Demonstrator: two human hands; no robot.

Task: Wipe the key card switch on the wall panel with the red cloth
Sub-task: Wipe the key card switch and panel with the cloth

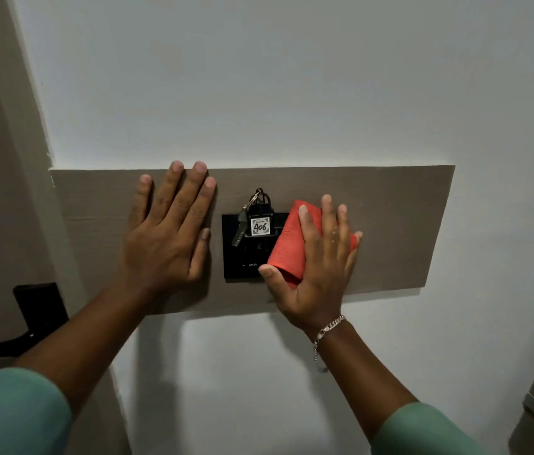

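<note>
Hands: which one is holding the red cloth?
The right hand, the one with the bracelet, presses the red cloth onto the black key card switch. The left hand lies flat and empty on the wall panel.

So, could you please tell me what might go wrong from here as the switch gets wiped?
1. The red cloth under the right hand sits right beside the key fob slotted in the key card switch; a sweep leftward could knock it out.
2. The dangling key could snag the cloth.
3. The left hand rests flat on the wall panel and may leave smudges.
</note>
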